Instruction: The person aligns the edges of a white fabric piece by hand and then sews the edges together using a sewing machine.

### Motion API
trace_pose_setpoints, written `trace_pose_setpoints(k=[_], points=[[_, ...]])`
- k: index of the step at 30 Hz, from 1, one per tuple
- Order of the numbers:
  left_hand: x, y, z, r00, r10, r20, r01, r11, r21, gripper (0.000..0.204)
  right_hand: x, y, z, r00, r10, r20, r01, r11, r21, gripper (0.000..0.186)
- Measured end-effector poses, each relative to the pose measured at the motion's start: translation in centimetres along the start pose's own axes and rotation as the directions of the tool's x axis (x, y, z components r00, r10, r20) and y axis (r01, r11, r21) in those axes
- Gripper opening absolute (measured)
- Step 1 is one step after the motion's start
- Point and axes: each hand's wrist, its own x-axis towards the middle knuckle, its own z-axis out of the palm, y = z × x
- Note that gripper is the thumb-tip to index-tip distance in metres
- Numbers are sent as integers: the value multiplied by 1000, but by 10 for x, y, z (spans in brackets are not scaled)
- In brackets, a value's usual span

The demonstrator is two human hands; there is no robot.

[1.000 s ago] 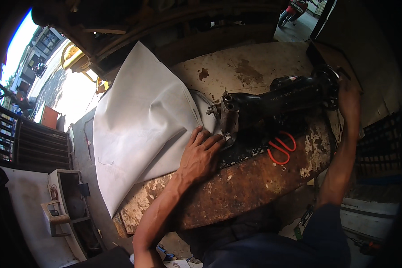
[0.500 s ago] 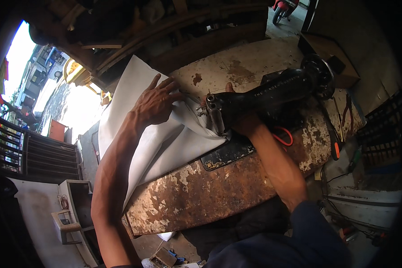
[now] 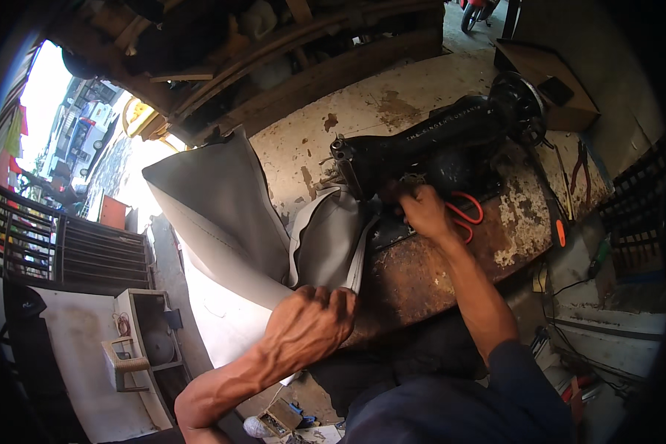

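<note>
A black sewing machine [image 3: 436, 137] stands on a worn, paint-flaked table [image 3: 525, 237]. A sheet of white and grey leather-like fabric [image 3: 229, 200] spreads left of it, folded and bulging, with a stitched line along one fold. Its narrow end runs under the machine's head. My left hand [image 3: 311, 325] is closed on the fabric's near edge, at the front of the table. Beside the needle area, my right hand [image 3: 425, 211] has its fingers curled; the fingertips are blurred and partly dark, so what they pinch is hidden. Red scissor-like loop handles [image 3: 470, 211] lie just right of that hand.
Pliers [image 3: 579, 170] and an orange-tipped tool [image 3: 560, 233] lie at the table's right end. A cardboard box [image 3: 551, 85] sits behind the machine's wheel. A wooden rack [image 3: 333, 63] borders the far side. Below the table is a small box of odds and ends [image 3: 281, 416].
My left hand has moved from the fabric's far part to its near edge and gripped it. The fabric is turned over, showing its grey side. My right hand came out from behind the machine's head.
</note>
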Motion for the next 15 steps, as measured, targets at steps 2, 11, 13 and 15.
trace_pose_setpoints(k=[2,11,13,15], points=[[17,35,13,997,-28,-68,32,997,64,23,-30,1,4,985,-170,27,173,974,-146,22],[22,57,40,955,-267,-129,252,960,-120,23,-59,19,19,712,-681,172,655,555,-512,37],[26,47,28,961,-268,-64,258,958,-129,21,-53,24,20,697,-703,141,659,550,-513,28],[30,38,24,942,-313,-121,293,943,-159,23,-47,28,22,682,-722,116,663,544,-514,22]])
